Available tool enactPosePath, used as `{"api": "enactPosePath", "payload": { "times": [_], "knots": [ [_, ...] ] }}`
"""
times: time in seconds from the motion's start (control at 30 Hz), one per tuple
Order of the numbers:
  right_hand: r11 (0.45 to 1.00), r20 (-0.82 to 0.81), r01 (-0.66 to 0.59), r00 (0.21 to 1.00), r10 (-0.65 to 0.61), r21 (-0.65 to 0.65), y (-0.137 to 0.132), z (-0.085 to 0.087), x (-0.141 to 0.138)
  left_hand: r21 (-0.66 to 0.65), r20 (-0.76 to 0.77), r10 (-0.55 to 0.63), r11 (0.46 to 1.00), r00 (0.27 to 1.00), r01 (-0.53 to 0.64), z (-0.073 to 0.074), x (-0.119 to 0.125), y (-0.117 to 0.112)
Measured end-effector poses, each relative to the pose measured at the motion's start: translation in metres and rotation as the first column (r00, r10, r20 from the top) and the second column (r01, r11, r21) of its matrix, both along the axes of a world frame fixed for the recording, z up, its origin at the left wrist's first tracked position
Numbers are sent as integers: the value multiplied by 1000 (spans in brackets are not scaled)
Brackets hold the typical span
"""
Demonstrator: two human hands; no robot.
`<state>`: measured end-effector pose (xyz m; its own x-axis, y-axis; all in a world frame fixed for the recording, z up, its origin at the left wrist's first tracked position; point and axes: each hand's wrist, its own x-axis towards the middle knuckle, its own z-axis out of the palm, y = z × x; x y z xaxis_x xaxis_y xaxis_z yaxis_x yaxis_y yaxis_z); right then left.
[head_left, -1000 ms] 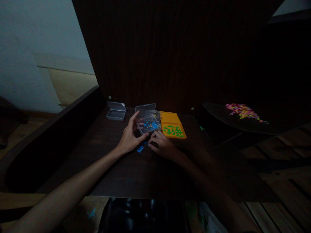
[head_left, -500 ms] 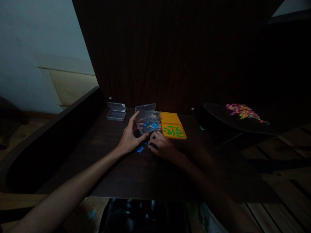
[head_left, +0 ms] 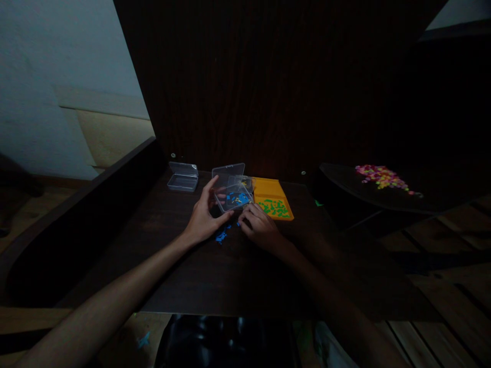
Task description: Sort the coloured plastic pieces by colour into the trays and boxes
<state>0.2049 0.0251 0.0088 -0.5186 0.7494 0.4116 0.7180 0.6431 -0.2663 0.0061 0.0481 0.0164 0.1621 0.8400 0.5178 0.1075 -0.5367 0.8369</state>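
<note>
My left hand [head_left: 205,214] grips the left side of a clear plastic box [head_left: 229,179] whose lid stands open, thumb along the near edge. Small blue pieces [head_left: 237,198] and a few yellowish ones lie in the box. At its near right corner, my right hand [head_left: 258,225] pinches a small blue piece [head_left: 238,224] between its fingertips. A little pile of loose blue pieces [head_left: 221,236] rests on the dark tabletop between my hands. Just right of the box, an open yellow case [head_left: 269,186] holds many green pieces [head_left: 276,207].
Another clear box [head_left: 183,181], lid up, stands at the back left. Behind the yellowish bits another small clear container [head_left: 247,182] partly shows. Pink and yellow beads [head_left: 383,177] lie on a dark surface at the right. A dark wooden panel [head_left: 238,92] rises behind.
My right hand has shifted slightly right and up along the box's near corner, the blue piece now showing at its fingertips. My left hand and the box stay nearly the same.
</note>
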Motion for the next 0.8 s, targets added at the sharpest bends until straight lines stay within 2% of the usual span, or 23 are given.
{"api": "enactPosePath", "payload": {
  "times": [0.2,0.33,0.57,0.8],
  "knots": [
    [990,-9,116,993,-118,-84,6,-4,7,2,-9,2,1000,1000,-2,-1,-1,1],
    [983,0,118,993,-119,-143,6,-7,7,2,-1,0,1000,1000,0,-1,-1,1],
    [980,-36,102,993,-110,-170,5,-6,5,9,-6,-6,1000,1000,6,2,-1,0],
    [965,-12,167,985,-173,-202,2,-6,-2,25,-10,2,1000,1000,-2,0,-1,0]
  ]
}}
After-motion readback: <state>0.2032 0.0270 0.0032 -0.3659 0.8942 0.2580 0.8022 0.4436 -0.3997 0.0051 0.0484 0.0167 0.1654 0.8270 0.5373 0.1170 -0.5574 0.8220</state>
